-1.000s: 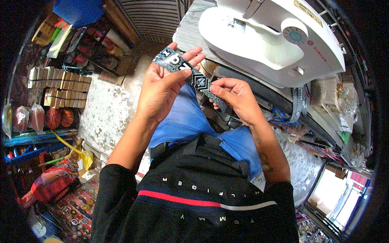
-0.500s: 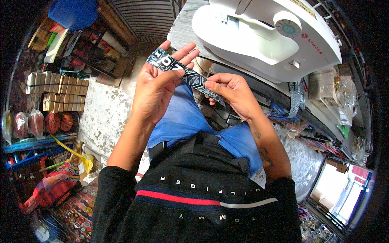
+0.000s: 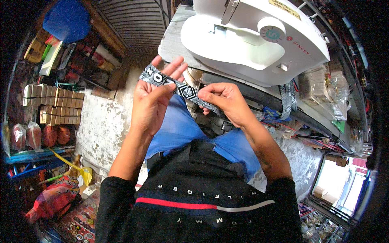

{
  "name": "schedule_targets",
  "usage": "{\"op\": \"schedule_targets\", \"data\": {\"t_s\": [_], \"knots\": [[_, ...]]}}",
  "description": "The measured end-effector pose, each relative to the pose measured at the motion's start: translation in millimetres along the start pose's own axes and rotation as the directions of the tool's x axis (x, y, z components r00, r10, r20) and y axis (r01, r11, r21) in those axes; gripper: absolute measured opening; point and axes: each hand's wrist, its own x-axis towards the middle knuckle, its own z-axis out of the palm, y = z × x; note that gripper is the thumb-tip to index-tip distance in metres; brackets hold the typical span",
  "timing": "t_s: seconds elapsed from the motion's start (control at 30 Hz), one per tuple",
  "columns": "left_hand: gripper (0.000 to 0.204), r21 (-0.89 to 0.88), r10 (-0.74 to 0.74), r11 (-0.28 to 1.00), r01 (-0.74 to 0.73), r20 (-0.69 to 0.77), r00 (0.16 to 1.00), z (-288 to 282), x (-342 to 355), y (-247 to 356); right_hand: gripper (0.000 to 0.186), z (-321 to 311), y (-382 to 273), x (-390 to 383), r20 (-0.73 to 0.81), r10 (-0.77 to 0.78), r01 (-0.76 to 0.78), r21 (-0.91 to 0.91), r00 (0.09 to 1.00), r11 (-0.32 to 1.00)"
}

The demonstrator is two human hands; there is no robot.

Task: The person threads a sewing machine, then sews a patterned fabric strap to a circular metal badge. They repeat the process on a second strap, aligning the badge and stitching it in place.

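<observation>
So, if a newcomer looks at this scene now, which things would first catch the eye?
Probably the large white sewing machine at the upper right, on a grey table. Next, likely the black-and-white patterned strap near the centre, held between the left hand and the right hand. On the left side, a blue object at the top and a yellow scoop lower down also stand out.

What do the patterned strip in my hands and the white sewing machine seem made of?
Patterned strip: probably fabric, matte; thin and softly curving, though weave isn't discernible. Sewing machine: likely hard plastic, smooth with slight sheen, given its rounded, moulded look.
</observation>
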Motion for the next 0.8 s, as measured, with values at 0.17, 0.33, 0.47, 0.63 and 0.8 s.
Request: {"op": "schedule_targets", "data": {"t_s": [0.17, 0.33, 0.47, 0.63, 0.8], "knots": [[0.028, 0.62, -0.458, 0.678, 0.395, -0.064, 0.887, 7, -2, 2, 0.016, -11, -13, -24, -0.12, 0.051, -0.021, 0.24, 0.991, 0.971], [0.036, 0.767, 0.278, 0.076, -0.637, 0.597, 0.752, 38, -20, -9, 0.016, -8, -20, -49, -0.093, 0.147, -0.084, 0.487, 0.985, 0.869], [0.04, 0.587, 0.243, -0.09, -0.805, 0.796, 0.554, 42, -9, -15, 0.018, 4, -19, -63, -0.063, 0.193, -0.12, 0.587, 0.979, 0.801], [0.032, 0.483, 0.297, -0.165, -0.86, 0.856, 0.423, 49, -4, -13, 0.019, 14, -18, -75, -0.015, 0.326, -0.209, 0.738, 0.945, 0.641], [0.013, 0.675, 0.287, 0.551, -0.49, 0.398, 0.871, 62, -4, -26, 0.03, 8, -23, -71, -0.001, 0.209, -0.147, 0.705, 0.978, 0.693]]}}
